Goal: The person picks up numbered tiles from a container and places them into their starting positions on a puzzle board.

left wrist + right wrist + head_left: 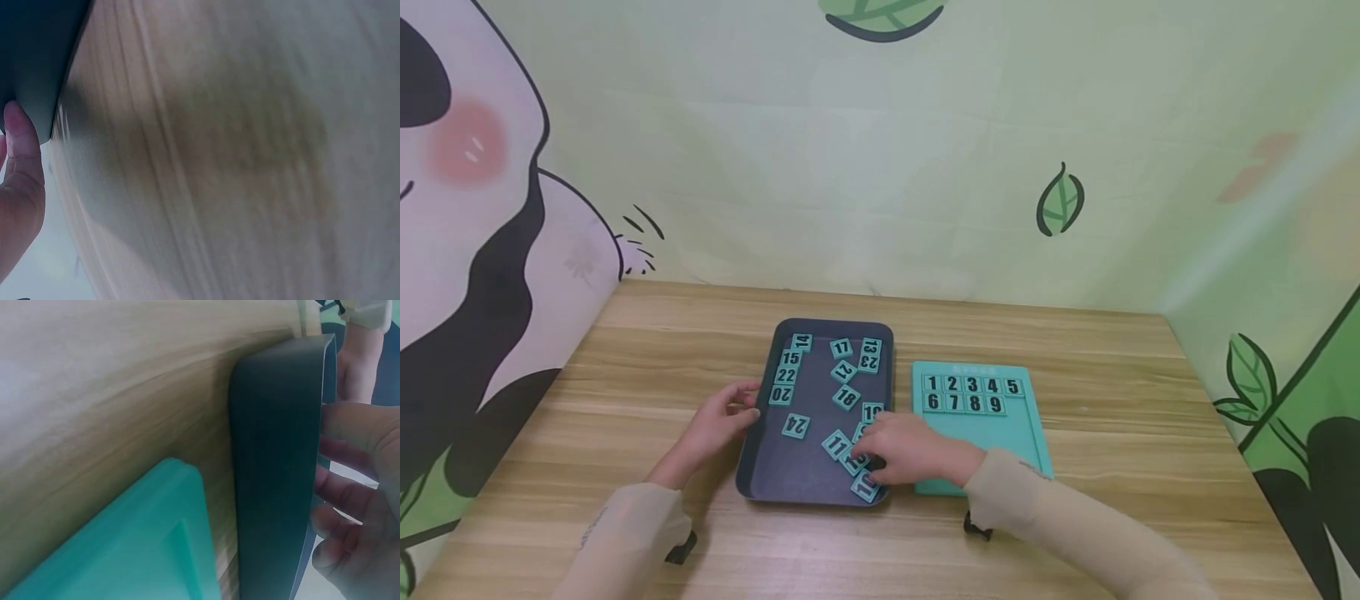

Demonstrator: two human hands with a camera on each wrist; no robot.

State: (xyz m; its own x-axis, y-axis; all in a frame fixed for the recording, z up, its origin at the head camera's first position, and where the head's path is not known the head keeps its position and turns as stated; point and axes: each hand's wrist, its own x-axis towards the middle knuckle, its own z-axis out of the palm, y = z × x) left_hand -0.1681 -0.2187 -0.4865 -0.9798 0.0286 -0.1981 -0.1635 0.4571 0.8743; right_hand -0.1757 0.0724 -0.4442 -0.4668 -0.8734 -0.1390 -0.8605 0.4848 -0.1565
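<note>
A dark grey tray (pixel 827 475) holds loose green number tiles, among them 24 (pixel 796 426), 18 (pixel 846 397) and 11 (pixel 836 444). My left hand (pixel 715 421) grips the tray's left edge; in the left wrist view its thumb (pixel 24 140) lies against the tray wall. My right hand (pixel 910 450) reaches over the right rim, its bent fingertips apart at the tiles in the near right corner. It partly covers several of them, including a tile (pixel 865 487) at the corner. The right wrist view shows its fingers (pixel 347 487) at the rim, fingertips partly hidden.
Just right of the tray lies a turquoise board (pixel 1015 433), its two upper rows showing tiles 1 to 9. My right forearm passes over its near part. Both stand on a wooden table (pixel 1112 400), with a printed wall (pixel 925 183) behind.
</note>
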